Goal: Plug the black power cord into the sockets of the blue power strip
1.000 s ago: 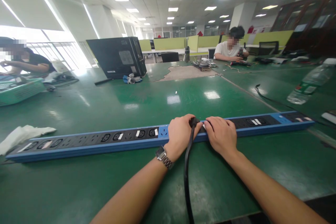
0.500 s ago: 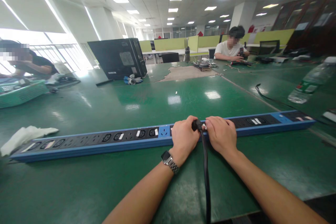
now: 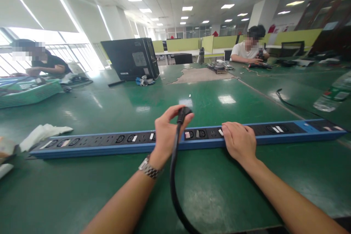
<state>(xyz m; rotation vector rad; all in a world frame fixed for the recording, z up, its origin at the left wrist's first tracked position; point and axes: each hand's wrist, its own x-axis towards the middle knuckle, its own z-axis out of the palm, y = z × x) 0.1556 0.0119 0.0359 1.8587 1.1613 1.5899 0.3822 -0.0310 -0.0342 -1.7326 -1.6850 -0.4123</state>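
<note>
A long blue and black power strip with several sockets and white stickers lies across the green table. My left hand, with a metal watch at the wrist, is closed around a black power plug raised above the strip. From the plug a thick black cable curves down to the bottom edge. My right hand rests over the strip right of the middle, fingers bent around it and hiding some sockets. A white sticker shows beside its fingertips.
Crumpled white paper touches the strip's left end. Behind stand a black computer case, blue-white gloves and a green basket. A plastic bottle is at the right. Two people sit at the far side.
My left hand has lifted the plug off the strip and carried it up and to the left. My right hand stays on the strip. The view has shifted slightly left.
</note>
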